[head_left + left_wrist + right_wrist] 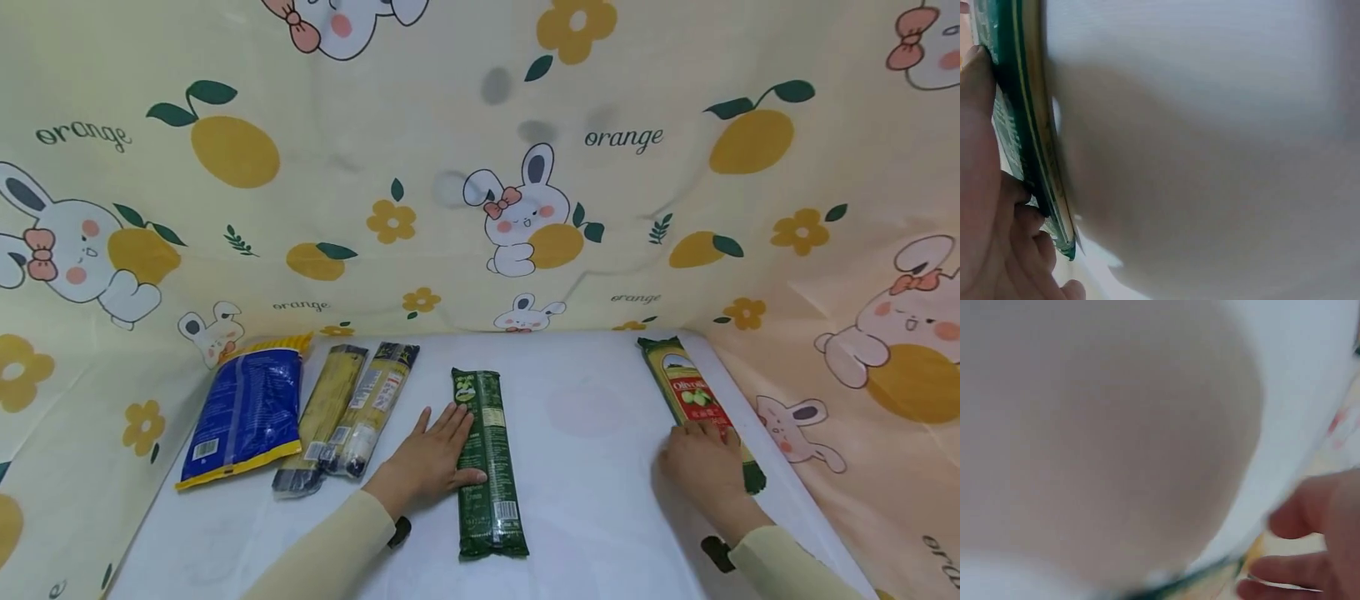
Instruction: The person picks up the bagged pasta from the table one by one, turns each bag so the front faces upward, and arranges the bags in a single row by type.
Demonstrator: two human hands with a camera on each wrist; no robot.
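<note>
My left hand (pixel 426 458) lies across a long green pasta packet (pixel 495 467), with its fingers spread over the upper half and its thumb on the front. In the left wrist view, the thumb and fingertips touch the face of that green packet (pixel 1013 94). Over at the right, my right hand (pixel 703 467) rests on the lower part of a green and yellow pasta packet (pixel 693 392) with a red label and olives. In the right wrist view, the blurred thumb and fingers of the right hand (pixel 1329 531) stand apart, near the packet's edge (pixel 1210 575).
At the left lie a blue and yellow bag (pixel 243 412) and two clear packets of pale noodle sticks, the left one (pixel 330 408) and the right one (pixel 375 400). A printed cloth (pixel 435 100) rises behind the white table (pixel 592 508).
</note>
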